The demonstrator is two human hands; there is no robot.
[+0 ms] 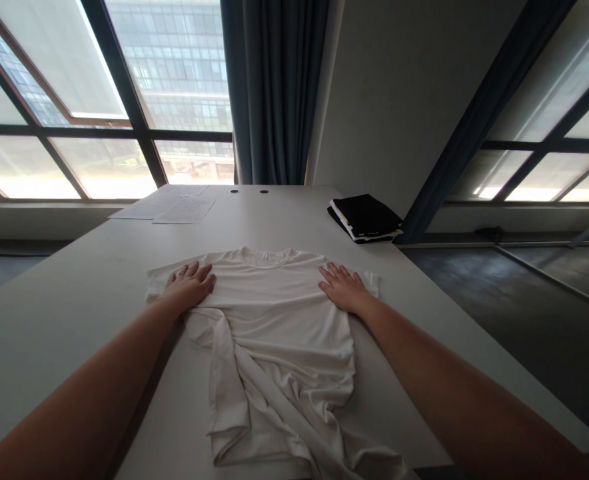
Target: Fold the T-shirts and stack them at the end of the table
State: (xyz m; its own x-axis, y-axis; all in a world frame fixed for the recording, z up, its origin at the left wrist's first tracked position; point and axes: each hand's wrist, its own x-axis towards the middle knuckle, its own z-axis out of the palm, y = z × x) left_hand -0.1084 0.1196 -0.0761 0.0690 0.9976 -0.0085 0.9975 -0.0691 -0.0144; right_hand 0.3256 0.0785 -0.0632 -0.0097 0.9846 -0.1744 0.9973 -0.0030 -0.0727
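Note:
A white T-shirt [274, 320] lies spread on the pale table [74, 300], collar away from me, its lower part crumpled and bunched toward the near edge. My left hand [190, 283] rests flat on the shirt's left shoulder, fingers stretched out and slightly apart. My right hand [342, 287] lies flat on the right shoulder near the sleeve, fingers likewise extended. Neither hand grips the cloth; both press down on it.
A stack of folded dark garments [365, 217] sits at the table's far right corner. Sheets of paper [174, 203] lie at the far left. Large windows and a grey curtain [274, 93] stand behind the table. The floor drops away to the right.

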